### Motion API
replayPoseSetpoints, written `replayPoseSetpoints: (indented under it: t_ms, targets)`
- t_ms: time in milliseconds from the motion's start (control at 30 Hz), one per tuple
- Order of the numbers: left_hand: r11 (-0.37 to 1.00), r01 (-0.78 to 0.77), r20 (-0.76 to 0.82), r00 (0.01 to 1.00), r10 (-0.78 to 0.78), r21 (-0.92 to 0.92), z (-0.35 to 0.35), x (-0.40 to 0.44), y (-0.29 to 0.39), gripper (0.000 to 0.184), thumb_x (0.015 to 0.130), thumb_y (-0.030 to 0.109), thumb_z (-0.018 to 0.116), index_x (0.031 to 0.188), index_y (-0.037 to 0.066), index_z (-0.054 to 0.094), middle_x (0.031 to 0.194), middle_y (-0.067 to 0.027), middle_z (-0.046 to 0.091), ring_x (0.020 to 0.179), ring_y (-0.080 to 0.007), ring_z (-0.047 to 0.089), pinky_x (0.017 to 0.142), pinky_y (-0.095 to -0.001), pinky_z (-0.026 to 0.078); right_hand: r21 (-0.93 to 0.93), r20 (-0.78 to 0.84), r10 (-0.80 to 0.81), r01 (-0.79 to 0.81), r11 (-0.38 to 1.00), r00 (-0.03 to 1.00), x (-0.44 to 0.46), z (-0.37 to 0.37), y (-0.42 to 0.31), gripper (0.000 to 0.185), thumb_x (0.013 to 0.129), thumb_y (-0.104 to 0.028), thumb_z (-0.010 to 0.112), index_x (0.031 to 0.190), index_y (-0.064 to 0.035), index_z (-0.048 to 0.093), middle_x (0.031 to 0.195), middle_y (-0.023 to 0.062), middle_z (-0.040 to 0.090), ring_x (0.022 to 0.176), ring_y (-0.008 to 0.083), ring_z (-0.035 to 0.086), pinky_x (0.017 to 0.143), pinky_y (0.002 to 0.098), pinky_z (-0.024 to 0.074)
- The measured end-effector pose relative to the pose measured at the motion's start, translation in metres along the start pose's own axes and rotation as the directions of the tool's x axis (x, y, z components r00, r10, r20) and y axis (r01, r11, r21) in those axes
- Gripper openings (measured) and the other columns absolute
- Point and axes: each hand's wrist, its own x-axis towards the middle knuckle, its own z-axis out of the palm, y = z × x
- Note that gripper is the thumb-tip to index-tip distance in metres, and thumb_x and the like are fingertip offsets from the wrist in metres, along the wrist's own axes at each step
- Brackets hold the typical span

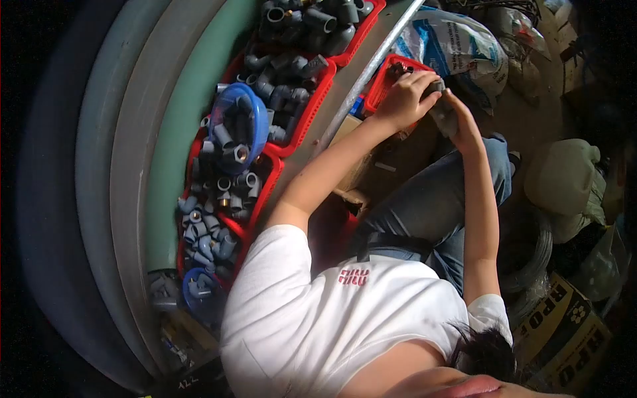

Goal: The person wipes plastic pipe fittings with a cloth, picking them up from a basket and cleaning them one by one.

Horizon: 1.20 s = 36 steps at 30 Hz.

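My left hand [403, 103] is bent round a grey plastic pipe fitting [436, 87], with the thumb along its side. From the other side my right hand [466, 127] grips the same grey piece, thumb and fingers close to the left fingertips. Much of the fitting is hidden by the fingers, so its exact shape cannot be made out. Just beyond my left hand stands a small red basket [373, 93] with dark, brownish small parts inside.
To my left, red crates [309, 119] hold several grey pipe fittings, with a blue basket [264, 129] on top. Large pipes [192, 99] lie further left. A printed sack [458, 50], a pale jerrycan [561, 176] and a printed carton [564, 331] sit around me.
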Motion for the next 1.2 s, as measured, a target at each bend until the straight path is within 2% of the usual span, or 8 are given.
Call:
replayPoseSetpoints:
  t_ms: [133, 333, 433, 567, 700, 833, 1033, 1200]
  targets:
    - [0.994, 0.099, 0.283, 0.956, -0.084, -0.039, 0.011, 0.009, -0.020, 0.083, 0.084, 0.045, 0.074, 0.142, -0.004, 0.041, 0.135, -0.0263, 0.053, 0.124, -0.0396, 0.053, 0.103, -0.0436, 0.044, 0.030, -0.085, 0.135, -0.132, 0.991, 0.987, 0.009, -0.008, 0.000, 0.033, 0.099, -0.034, 0.056, 0.117, -0.0067, 0.063, 0.098, 0.0034, 0.068, 0.082, 0.0141, 0.067, 0.068, 0.0269, 0.0551]
    - [0.994, 0.057, 0.365, 0.927, -0.088, 0.095, 0.003, 0.011, -0.042, 0.070, 0.076, 0.027, 0.078, 0.136, 0.005, 0.049, 0.126, -0.0203, 0.061, 0.116, -0.0360, 0.060, 0.099, -0.0431, 0.047, -0.249, -0.224, -0.136, 0.078, 0.965, 0.965, 0.026, -0.021, 0.017, 0.043, 0.094, -0.037, 0.065, 0.118, -0.0015, 0.065, 0.101, 0.0086, 0.070, 0.085, 0.0178, 0.067, 0.075, 0.0303, 0.0527]
    - [0.923, -0.092, 0.408, 0.910, -0.073, 0.373, 0.014, 0.007, -0.043, 0.055, 0.079, 0.017, 0.072, 0.130, 0.005, 0.054, 0.122, -0.0171, 0.064, 0.110, -0.0322, 0.063, 0.093, -0.0434, 0.049, -0.846, -0.163, -0.530, 0.159, 0.509, 0.832, 0.016, 0.007, 0.013, 0.048, 0.091, -0.034, 0.070, 0.122, 0.0011, 0.063, 0.102, 0.0174, 0.072, 0.091, 0.0239, 0.071, 0.080, 0.0310, 0.0528]
    - [0.914, 0.006, 0.270, 0.955, -0.126, 0.405, 0.008, 0.022, -0.038, 0.045, 0.080, 0.006, 0.064, 0.125, 0.004, 0.057, 0.118, -0.0145, 0.067, 0.108, -0.0303, 0.064, 0.088, -0.0434, 0.049, -0.872, 0.012, -0.645, 0.324, 0.368, 0.764, 0.015, 0.021, 0.014, 0.033, 0.091, -0.022, 0.069, 0.116, -0.0018, 0.068, 0.107, 0.0212, 0.071, 0.099, 0.0319, 0.071, 0.084, 0.0350, 0.0542]
    - [0.892, -0.081, 0.173, 0.985, 0.003, 0.445, 0.017, 0.017, -0.041, 0.050, 0.072, 0.012, 0.075, 0.118, 0.005, 0.059, 0.105, -0.0101, 0.067, 0.102, -0.0288, 0.063, 0.087, -0.0425, 0.047, -0.888, 0.176, -0.718, 0.423, 0.179, 0.674, 0.021, 0.015, 0.021, 0.032, 0.089, -0.005, 0.070, 0.120, 0.0000, 0.067, 0.119, 0.0179, 0.069, 0.112, 0.0208, 0.066, 0.094, 0.0307, 0.0521]
    - [0.951, 0.025, 0.160, 0.984, -0.078, 0.308, 0.016, 0.023, -0.028, 0.040, 0.078, 0.014, 0.067, 0.118, 0.007, 0.063, 0.108, -0.0148, 0.067, 0.105, -0.0333, 0.060, 0.093, -0.0412, 0.047, -0.852, -0.061, -0.666, 0.308, 0.422, 0.744, 0.015, 0.027, 0.007, 0.031, 0.089, -0.009, 0.071, 0.120, -0.0029, 0.069, 0.113, 0.0167, 0.071, 0.105, 0.0166, 0.068, 0.090, 0.0281, 0.0524]
    - [0.963, 0.073, 0.098, 0.990, -0.102, 0.260, 0.021, 0.023, -0.034, 0.045, 0.073, 0.020, 0.076, 0.114, 0.006, 0.063, 0.106, -0.0146, 0.064, 0.101, -0.0361, 0.057, 0.089, -0.0450, 0.047, -0.875, 0.030, -0.721, 0.367, 0.316, 0.693, 0.014, 0.015, 0.014, 0.032, 0.089, -0.015, 0.071, 0.119, -0.0039, 0.069, 0.108, 0.0188, 0.072, 0.099, 0.0206, 0.071, 0.083, 0.0302, 0.0539]
    - [0.986, 0.027, 0.143, 0.988, -0.051, 0.162, 0.025, 0.022, -0.031, 0.056, 0.067, 0.034, 0.082, 0.111, 0.005, 0.063, 0.103, -0.0143, 0.062, 0.102, -0.0351, 0.056, 0.088, -0.0450, 0.049, -0.737, -0.196, -0.568, 0.262, 0.623, 0.799, 0.018, -0.007, 0.010, 0.037, 0.092, -0.028, 0.070, 0.121, -0.0046, 0.069, 0.096, 0.0109, 0.074, 0.087, 0.0112, 0.067, 0.077, 0.0268, 0.0522]
